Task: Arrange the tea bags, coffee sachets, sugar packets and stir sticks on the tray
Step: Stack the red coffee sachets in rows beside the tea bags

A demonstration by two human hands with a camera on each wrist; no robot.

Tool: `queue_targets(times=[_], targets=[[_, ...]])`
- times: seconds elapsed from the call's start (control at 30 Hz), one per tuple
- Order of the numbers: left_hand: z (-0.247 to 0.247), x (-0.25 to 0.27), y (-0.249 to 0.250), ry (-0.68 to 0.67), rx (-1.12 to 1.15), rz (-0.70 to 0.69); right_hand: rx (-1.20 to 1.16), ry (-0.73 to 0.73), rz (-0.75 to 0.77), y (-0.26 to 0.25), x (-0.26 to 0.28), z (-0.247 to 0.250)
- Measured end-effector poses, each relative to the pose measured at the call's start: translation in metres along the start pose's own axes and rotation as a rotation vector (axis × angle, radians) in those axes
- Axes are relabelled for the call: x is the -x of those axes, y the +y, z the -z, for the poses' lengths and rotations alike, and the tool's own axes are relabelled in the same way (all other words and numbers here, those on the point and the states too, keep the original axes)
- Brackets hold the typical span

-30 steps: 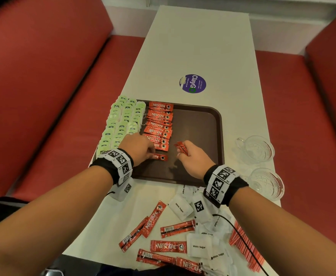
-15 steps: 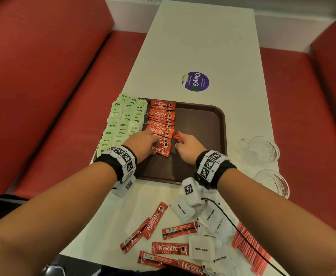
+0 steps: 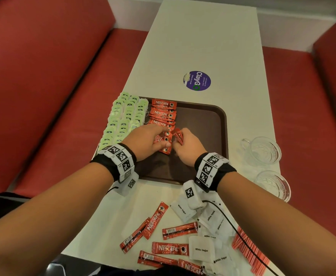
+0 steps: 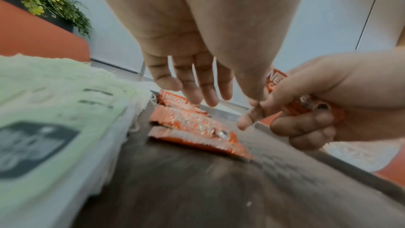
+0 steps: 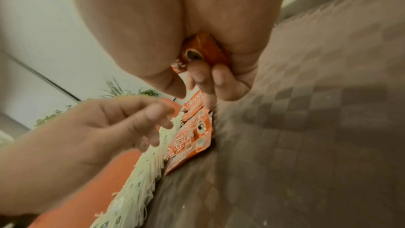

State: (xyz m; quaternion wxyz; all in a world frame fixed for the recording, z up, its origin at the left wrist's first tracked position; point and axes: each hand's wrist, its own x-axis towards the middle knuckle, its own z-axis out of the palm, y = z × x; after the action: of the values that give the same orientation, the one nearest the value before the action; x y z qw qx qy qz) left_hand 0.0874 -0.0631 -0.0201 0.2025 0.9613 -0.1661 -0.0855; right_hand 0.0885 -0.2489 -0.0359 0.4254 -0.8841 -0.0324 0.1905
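A dark brown tray holds rows of green tea bags on its left side and beside them a column of red coffee sachets. My left hand lies over the near end of that column, its fingers straight and spread and its thumb on the nearest sachet. In the left wrist view the left hand hovers just above the sachets. My right hand grips a few coffee sachets just right of the column. The right wrist view shows one of those sachets in the palm.
Near the table's front edge lie loose coffee sachets, white sugar packets and a bundle of red stir sticks. Two glass cups stand right of the tray. A purple sticker lies beyond it. Red benches flank the table.
My left hand slid the nearest single sachet up against the column and spread its fingers over it. My right hand moved forward and left with its sachets, close to the column.
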Motion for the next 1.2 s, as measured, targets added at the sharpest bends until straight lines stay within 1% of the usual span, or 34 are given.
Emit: queue_targets(times=[0.1,0.17,0.23,0.3,0.4,0.47,0.53,0.63,0.73,0.87,0.9,0.93,1.0,1.03,1.1,1.17,1.2], targets=[[0.008,0.007,0.016,0.058,0.121,-0.070,0.124,-0.090,0.095,-0.001,0.002,0.003],[0.009,0.010,0.023,0.083,0.144,-0.127,0.132,-0.151,0.148,-0.002,0.005,0.004],[0.010,0.014,0.025,0.105,0.181,-0.155,0.101,-0.169,0.153,-0.003,0.012,0.007],[0.011,0.018,0.024,0.110,0.241,-0.139,0.088,-0.173,0.148,-0.004,0.018,0.011],[0.014,0.023,0.023,0.130,0.267,-0.122,0.133,-0.192,0.178,-0.004,0.024,0.015],[0.017,0.025,0.018,0.175,0.266,-0.079,0.137,-0.191,0.200,-0.002,0.026,0.017],[0.020,0.027,0.010,0.203,0.270,-0.017,0.085,-0.168,0.209,0.001,0.029,0.019],[0.022,0.031,0.001,0.190,0.244,0.045,0.022,-0.122,0.230,0.003,0.031,0.021],[0.020,0.035,0.002,0.171,0.219,0.049,0.031,-0.106,0.251,0.000,0.031,0.020],[0.014,0.035,0.010,0.110,0.173,-0.064,0.117,-0.123,0.285,-0.008,0.031,0.016],[0.012,0.033,0.010,0.105,0.141,-0.067,0.121,-0.119,0.273,-0.009,0.031,0.014],[0.010,0.031,0.008,0.105,0.104,-0.041,0.113,-0.108,0.249,-0.009,0.030,0.012],[0.006,0.027,-0.001,0.078,-0.017,0.056,0.088,-0.066,0.179,-0.009,0.029,0.012],[0.004,0.026,-0.006,0.031,-0.095,0.114,0.074,-0.047,0.146,-0.008,0.029,0.012],[-0.001,0.025,-0.014,-0.108,-0.225,0.205,0.048,-0.021,0.101,-0.006,0.030,0.015],[-0.006,0.024,-0.018,-0.212,-0.277,0.243,0.025,-0.018,0.068,-0.005,0.032,0.018],[-0.009,0.024,-0.018,-0.227,-0.284,0.252,0.011,-0.021,0.053,-0.004,0.033,0.019]])
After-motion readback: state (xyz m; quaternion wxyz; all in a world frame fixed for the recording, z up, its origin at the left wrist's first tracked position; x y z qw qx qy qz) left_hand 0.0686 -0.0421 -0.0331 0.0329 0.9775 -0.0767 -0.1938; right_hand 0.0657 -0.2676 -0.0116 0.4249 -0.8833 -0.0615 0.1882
